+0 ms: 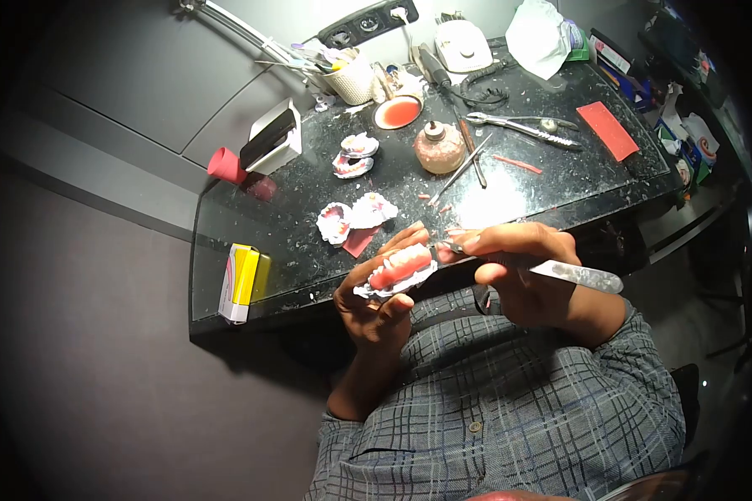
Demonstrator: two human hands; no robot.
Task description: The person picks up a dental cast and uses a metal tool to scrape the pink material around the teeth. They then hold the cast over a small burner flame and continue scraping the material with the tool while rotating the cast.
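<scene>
My left hand (366, 313) is closed around a dental model (401, 269), a white plaster base with a pink wax rim and a few pale teeth, held up just off the table's front edge. Between the fingers of my right hand (526, 259) is a scalpel (581, 275), its flat metal handle slanting down to the right. The tool's tip end points at the right end of the wax rim, close to it. Behind my left hand, plaster models with pink wax (355, 215) lie on the black table, beside a small pink wax piece (360, 242).
A spirit burner (439, 148), metal tools (522, 129) and a pink wax sheet (607, 131) lie at the back right. Another plaster model (356, 155) stands behind, near a dish of red wax (398, 111). At the left edge is a yellow box (244, 280).
</scene>
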